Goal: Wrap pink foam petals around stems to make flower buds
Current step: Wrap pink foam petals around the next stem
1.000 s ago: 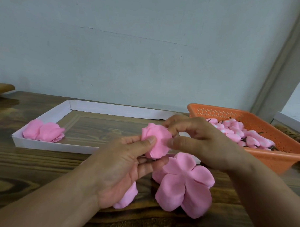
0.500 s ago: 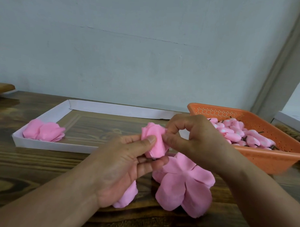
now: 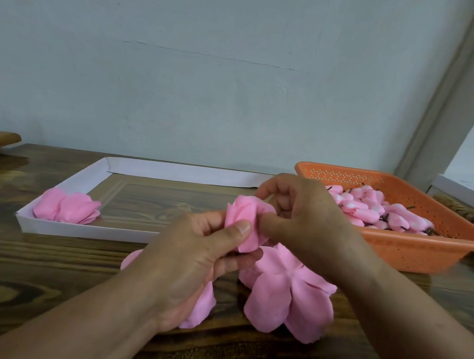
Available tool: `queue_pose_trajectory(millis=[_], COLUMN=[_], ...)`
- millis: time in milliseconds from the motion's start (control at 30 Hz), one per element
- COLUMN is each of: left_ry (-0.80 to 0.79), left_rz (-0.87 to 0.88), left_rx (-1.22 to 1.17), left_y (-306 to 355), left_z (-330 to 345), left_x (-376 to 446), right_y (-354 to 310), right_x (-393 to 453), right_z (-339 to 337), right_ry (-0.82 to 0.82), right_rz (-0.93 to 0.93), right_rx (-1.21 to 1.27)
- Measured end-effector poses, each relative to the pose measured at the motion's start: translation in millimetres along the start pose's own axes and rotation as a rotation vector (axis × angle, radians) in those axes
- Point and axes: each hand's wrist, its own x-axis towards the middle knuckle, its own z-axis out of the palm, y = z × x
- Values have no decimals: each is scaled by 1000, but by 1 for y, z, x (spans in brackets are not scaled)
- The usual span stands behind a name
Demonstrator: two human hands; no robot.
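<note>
A rolled pink foam bud (image 3: 246,216) is held above the table, its stem hidden. My left hand (image 3: 192,261) grips the bud's lower part, thumb across the front. My right hand (image 3: 301,222) pinches the bud's right side with curled fingers. Flat pink petal sheets (image 3: 285,294) lie on the wooden table just below both hands. Another petal piece (image 3: 199,307) shows under my left wrist.
A shallow white cardboard tray (image 3: 83,230) at the left holds finished pink flowers (image 3: 65,207) in its near corner. An orange perforated basket (image 3: 405,249) at the right holds several small pink buds with dark stems (image 3: 364,208). A grey wall stands behind.
My right hand has shifted slightly down and in against the bud's right side, its fingers curling tighter. The left hand and bud stay about where they were.
</note>
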Motion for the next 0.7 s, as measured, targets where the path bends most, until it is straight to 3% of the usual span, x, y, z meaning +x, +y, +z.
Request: queue_pose_trajectory(millis=[233,467,700], left_ry=[100,206,268], left_rz=[51,86,16], left_rx=[108,61,1], left_y=[-3,-4,-6], left_z=[4,-2,-6], left_x=[-1,4,5], right_y=[-3,-4,10], right_x=[-4,-11,-21], right_z=[11,24,61], right_ry=[150,195,440], right_rz=[-1,5,-338], right_rx=[16,285,-193])
